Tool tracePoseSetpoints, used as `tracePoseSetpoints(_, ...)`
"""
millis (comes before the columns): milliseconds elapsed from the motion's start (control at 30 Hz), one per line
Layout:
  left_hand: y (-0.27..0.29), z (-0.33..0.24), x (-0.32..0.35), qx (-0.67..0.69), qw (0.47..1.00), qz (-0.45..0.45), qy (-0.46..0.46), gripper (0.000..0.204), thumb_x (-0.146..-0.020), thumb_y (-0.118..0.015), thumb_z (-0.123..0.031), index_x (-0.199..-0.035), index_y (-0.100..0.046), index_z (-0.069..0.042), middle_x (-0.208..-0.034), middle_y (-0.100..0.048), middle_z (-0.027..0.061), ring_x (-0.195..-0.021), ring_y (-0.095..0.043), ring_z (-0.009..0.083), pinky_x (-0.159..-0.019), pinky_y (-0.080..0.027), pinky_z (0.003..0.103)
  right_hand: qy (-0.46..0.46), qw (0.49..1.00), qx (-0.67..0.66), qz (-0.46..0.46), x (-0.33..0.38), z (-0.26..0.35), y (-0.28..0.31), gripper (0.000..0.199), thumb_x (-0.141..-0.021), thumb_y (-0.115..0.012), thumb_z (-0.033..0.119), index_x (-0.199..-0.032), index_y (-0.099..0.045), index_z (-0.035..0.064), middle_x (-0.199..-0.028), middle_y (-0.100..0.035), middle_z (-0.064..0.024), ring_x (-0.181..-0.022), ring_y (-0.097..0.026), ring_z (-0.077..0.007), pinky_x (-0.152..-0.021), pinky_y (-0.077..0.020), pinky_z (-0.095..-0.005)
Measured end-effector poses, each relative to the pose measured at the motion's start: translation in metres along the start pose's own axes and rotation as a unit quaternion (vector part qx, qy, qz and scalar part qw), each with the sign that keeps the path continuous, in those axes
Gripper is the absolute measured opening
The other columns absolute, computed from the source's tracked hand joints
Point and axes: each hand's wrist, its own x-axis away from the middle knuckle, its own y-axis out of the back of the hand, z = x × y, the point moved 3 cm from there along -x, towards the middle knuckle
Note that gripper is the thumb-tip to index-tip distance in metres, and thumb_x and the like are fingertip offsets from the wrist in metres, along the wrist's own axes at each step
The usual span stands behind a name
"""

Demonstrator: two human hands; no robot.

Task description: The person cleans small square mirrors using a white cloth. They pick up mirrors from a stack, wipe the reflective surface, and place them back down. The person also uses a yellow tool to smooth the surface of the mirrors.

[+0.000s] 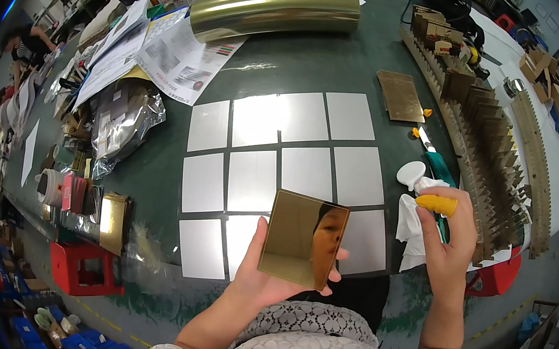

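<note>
In my left hand (270, 281) is a square gold-tinted mirror plate (295, 246), held by its edges with the thumb at one side and fingertips at the other. It is tilted toward me and covers part of the panels below it. My right hand (450, 230) is raised at the right, with a yellow finger cot (436, 205) on one finger. Its thumb and that finger curl close together; whatever lies between them cannot be made out. Beside it are crumpled white cloths (411, 225) and a round white lid-like disc (411, 173).
Rows of silver-grey square panels (251, 178) lie on the dark green table (292, 71). Notched racks (479, 143) with upright plates line the right, near a green-handled knife (439, 168) and a bronze plate (401, 96). A gold film roll (278, 12) and papers (181, 65) lie beyond.
</note>
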Motion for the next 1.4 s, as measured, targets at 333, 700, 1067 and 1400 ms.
tracePoseSetpoints(333, -0.003, 0.002, 0.002, -0.019, 0.999, -0.027, 0.022, 0.087, -0.090, -0.018, -0.074, -0.148, -0.028, -0.010, -0.130, -0.046, 0.0326, -0.101, -0.060, 0.0422, -0.077, -0.052, 0.052, 0.050, 0.998, 0.015, 0.032, 0.000, 0.002, -0.006, 0.010, -0.082, -0.067, 0.004, -0.091, -0.065, -0.0011, -0.088, -0.062, -0.0127, -0.080, -0.056, -0.0292, -0.073, -0.0418, -0.0358)
tracePoseSetpoints(700, -0.002, 0.002, 0.002, -0.147, 0.989, -0.013, 0.022, 0.084, -0.094, -0.018, -0.069, -0.148, -0.024, -0.005, -0.136, -0.044, 0.0307, -0.110, -0.057, 0.0406, -0.089, -0.048, 0.052, -0.037, 0.995, 0.059, -0.064, 0.008, -0.021, 0.014, 0.016, -0.077, -0.071, -0.002, -0.088, -0.060, -0.0023, -0.088, -0.060, -0.0131, -0.079, -0.056, -0.0298, -0.071, -0.0435, -0.0371)
tracePoseSetpoints(1067, -0.008, 0.007, -0.002, -0.204, 0.977, -0.048, 0.046, 0.087, -0.092, -0.024, -0.072, -0.148, -0.024, -0.005, -0.137, -0.043, 0.0312, -0.112, -0.056, 0.0407, -0.089, -0.049, 0.052, -0.042, 0.969, 0.224, 0.095, 0.020, -0.039, -0.018, 0.026, -0.075, -0.074, 0.013, -0.095, -0.060, 0.0024, -0.096, -0.054, -0.0121, -0.093, -0.051, -0.0310, -0.079, -0.0409, -0.0406)
tracePoseSetpoints(1400, -0.011, 0.010, -0.003, -0.132, 0.989, -0.017, 0.059, 0.079, -0.096, -0.024, -0.066, -0.148, -0.024, -0.006, -0.137, -0.044, 0.0304, -0.111, -0.057, 0.0400, -0.088, -0.050, 0.051, 0.003, 0.975, 0.211, 0.075, 0.022, -0.040, -0.010, 0.011, -0.073, -0.065, 0.000, -0.083, -0.062, 0.0031, -0.085, -0.053, -0.0075, -0.082, -0.052, -0.0269, -0.074, -0.0370, -0.0401)
